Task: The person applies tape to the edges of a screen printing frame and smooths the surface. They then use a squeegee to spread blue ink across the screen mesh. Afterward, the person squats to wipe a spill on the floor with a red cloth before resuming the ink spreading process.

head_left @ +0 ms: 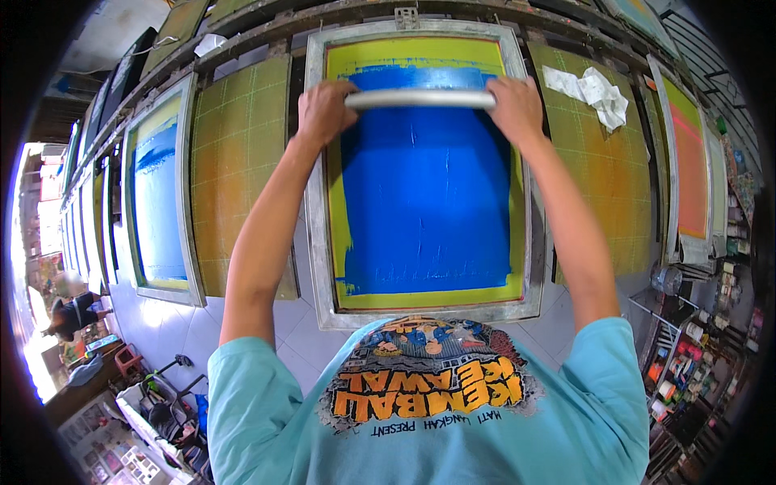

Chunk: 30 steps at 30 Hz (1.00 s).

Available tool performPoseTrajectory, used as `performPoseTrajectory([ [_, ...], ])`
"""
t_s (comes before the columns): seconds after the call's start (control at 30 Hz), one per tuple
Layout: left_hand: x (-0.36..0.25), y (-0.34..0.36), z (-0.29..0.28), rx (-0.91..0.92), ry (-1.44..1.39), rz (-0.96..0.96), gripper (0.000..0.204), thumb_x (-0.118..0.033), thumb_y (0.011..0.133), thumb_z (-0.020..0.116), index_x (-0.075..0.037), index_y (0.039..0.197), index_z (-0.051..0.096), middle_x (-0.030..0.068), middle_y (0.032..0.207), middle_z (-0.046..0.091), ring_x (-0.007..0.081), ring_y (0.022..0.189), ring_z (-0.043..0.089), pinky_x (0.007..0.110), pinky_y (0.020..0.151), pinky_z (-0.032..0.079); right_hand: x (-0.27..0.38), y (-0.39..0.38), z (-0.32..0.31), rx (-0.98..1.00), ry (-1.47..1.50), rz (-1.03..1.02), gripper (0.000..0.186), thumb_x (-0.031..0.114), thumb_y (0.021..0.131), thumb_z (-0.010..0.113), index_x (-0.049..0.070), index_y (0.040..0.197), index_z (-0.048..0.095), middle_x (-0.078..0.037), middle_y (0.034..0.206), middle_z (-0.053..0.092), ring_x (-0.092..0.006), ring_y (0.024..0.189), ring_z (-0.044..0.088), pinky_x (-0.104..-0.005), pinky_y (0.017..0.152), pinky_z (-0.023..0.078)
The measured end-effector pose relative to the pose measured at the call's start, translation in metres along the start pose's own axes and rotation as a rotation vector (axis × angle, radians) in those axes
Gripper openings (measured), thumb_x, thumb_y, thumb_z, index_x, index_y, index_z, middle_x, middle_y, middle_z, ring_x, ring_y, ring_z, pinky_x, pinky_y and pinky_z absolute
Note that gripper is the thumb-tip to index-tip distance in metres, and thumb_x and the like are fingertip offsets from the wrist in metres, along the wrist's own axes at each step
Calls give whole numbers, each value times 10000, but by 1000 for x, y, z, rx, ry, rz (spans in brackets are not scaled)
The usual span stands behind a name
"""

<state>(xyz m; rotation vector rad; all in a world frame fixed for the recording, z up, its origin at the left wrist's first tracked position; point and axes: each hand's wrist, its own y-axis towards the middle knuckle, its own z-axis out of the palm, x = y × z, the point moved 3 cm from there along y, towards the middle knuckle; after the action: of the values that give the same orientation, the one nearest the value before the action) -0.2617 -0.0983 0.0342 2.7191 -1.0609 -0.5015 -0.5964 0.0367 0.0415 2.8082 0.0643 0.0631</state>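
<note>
A screen printing frame (321, 242) lies in front of me, its mesh yellow-green at the borders. Blue ink (428, 202) covers most of the mesh, with ragged edges and a few thin streaks. Near the far end, a long pale squeegee (420, 99) spans the inked area from side to side, slightly blurred. My left hand (325, 113) is closed around its left end. At the other end, my right hand (516, 107) grips it the same way. Both arms stretch forward. The squeegee's lower edge is hard to make out, so I cannot tell how it meets the mesh.
Olive printing boards (238, 178) flank the frame, the right board (602, 194) carrying crumpled white paper (594, 93). Further left stands another blue-inked screen (158, 194); at far right, one with orange-pink ink (687, 170). Shelves of containers (687, 364) stand lower right. A person (73, 311) is at far left.
</note>
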Motion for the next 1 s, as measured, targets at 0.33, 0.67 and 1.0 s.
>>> performPoseTrajectory([
  [0.33,-173,-319,-72,-111,-167,97,477,-152,574,824,-101,1047,785,31,1068,769,207,886,705,342,783,590,143,-317,-105,-73,68,45,90,125,875,709,126,941,770,-5,973,742,-171,812,652,-371,804,417],
  [0.67,-177,-345,-96,75,-235,35,515,-129,568,779,-114,1083,770,0,1059,730,207,873,628,350,717,555,153,-334,-144,-15,86,-11,145,86,859,665,135,965,750,19,979,708,-153,837,626,-379,838,381],
  [1.0,-139,-283,-47,-36,-126,55,506,-116,608,694,-94,1105,786,45,1109,766,243,948,708,380,859,591,128,-283,-76,-152,48,45,128,125,884,694,121,970,789,-7,974,758,-171,776,656,-355,761,393],
])
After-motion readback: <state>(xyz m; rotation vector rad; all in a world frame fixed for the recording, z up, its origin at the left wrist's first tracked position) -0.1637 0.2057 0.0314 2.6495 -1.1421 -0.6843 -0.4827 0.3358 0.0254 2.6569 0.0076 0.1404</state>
